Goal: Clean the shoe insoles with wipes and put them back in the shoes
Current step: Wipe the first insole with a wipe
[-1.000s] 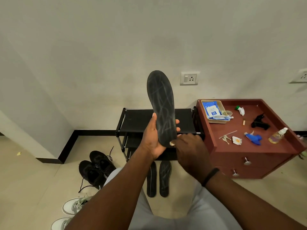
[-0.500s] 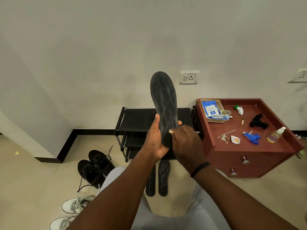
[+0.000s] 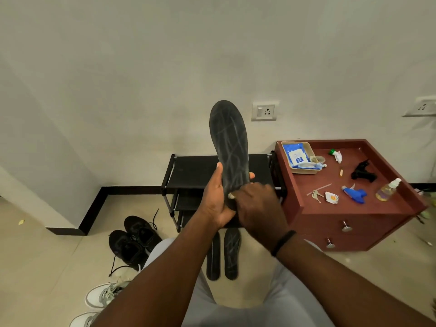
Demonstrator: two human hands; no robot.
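Wiping step. My left hand (image 3: 218,199) grips the insole (image 3: 230,147) upright at its heel, above the rack (image 3: 195,171). Right hand (image 3: 257,208) pinches a wipe (image 3: 231,195) against the heel end. 2 insoles (image 3: 223,256) lie on the floor. Next: I rub toeward, firm hold.

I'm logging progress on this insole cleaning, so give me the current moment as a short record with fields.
held insole: dark insole upright, toe end up
left hand: left hand grips the insole's lower part
right hand: right hand at the heel end, a bit of white showing at its fingertips, possibly a wipe
floor insoles: two insoles side by side
black shoes: pair on the floor, left of the rack
white shoes: pair at lower left
wipes pack: blue pack in a tray on the red cabinet
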